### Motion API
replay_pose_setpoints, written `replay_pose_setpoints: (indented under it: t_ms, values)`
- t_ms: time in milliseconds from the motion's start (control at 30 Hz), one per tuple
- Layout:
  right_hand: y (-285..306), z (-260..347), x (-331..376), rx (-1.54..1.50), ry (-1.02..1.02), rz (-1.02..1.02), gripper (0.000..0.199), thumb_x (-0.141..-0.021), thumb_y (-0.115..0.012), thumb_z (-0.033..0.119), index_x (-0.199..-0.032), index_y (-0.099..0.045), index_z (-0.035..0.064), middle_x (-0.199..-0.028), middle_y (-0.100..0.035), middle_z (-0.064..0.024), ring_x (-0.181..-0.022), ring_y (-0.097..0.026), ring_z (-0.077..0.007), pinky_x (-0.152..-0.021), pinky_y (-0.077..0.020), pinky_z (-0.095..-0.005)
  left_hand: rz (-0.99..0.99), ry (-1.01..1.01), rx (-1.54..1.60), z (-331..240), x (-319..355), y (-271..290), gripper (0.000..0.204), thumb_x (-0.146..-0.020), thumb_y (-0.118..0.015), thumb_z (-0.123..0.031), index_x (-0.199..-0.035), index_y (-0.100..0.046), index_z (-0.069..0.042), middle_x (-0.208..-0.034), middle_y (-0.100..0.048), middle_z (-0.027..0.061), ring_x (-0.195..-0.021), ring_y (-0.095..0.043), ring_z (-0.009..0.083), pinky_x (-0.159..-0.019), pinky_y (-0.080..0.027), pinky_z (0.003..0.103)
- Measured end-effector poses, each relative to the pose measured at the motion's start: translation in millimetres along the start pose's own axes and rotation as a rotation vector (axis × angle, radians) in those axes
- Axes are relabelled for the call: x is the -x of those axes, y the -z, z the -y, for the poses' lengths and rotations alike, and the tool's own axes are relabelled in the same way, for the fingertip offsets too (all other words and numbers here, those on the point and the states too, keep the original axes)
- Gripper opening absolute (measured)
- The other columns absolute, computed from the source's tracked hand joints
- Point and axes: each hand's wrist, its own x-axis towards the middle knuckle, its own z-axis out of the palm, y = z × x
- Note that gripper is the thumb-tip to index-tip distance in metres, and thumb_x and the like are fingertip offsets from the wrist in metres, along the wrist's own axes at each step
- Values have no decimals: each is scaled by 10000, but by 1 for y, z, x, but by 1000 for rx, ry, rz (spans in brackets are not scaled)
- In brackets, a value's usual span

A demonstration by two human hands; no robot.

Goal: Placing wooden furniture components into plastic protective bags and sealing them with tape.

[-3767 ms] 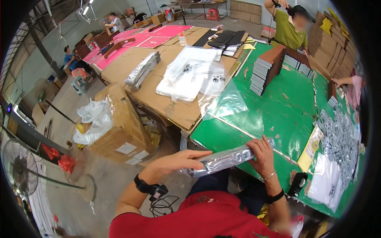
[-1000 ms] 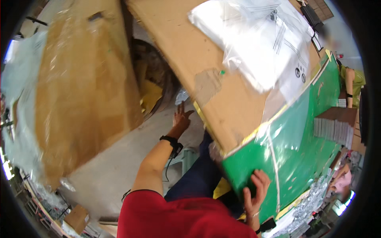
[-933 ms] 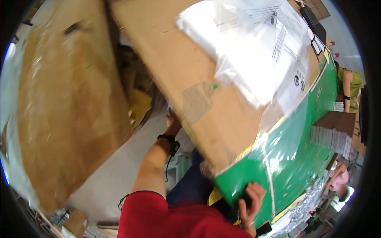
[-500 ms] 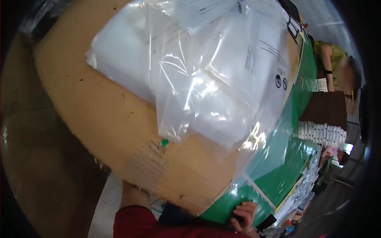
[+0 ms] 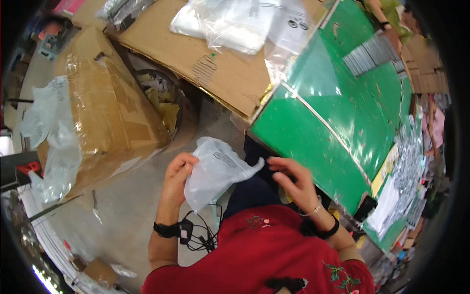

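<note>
My left hand [image 5: 177, 177] pinches the left edge of a thin, translucent white plastic bag [image 5: 211, 171] with dark print on it. The bag hangs in front of my body, its right corner drawn out to a twisted tip. Just right of that tip is my right hand [image 5: 296, 185], its thumb and fingers apart, with nothing visible between them. Ahead, a pile of clear plastic bags [image 5: 240, 24] lies on a brown cardboard sheet [image 5: 181, 54] on the table.
A green tabletop [image 5: 313, 137] extends to my right, with stacked grey-white pieces [image 5: 372, 54] and shiny clear packets [image 5: 409, 166] along it. Left stands a large taped carton [image 5: 110, 108], plastic film over its side. A co-worker's arm [image 5: 379, 12] reaches in at the far right.
My view has swung back from the bag pile. My left hand now holds a white plastic bag before me; my right hand has left the green table edge and come beside it.
</note>
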Motion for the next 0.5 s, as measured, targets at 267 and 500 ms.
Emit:
replay_pose_setpoints:
  t_ms: [267, 500]
  values:
    - [-6, -24, 10, -865, -383, 117, 846, -993, -260, 710, -1423, -502, 23, -1323, -627, -106, -1209, -594, -243, -1051, -451, -385, 528, -245, -670, -34, 48, -90, 221, -877, -647, 1, -1084, -718, -30, -868, -630, 35, -787, -563, 117, -716, -434, 257]
    - [73, -21, 54, -599, 59, 20, 511, -1024, -522, 444, -1301, -623, 27, -1181, -675, -79, -1085, -617, -127, -956, -487, -305, 571, -776, -1502, -8, 40, -165, 409, -850, -710, -116, -1252, -686, -188, -767, -485, 70, -674, -539, 211, -600, -431, 337]
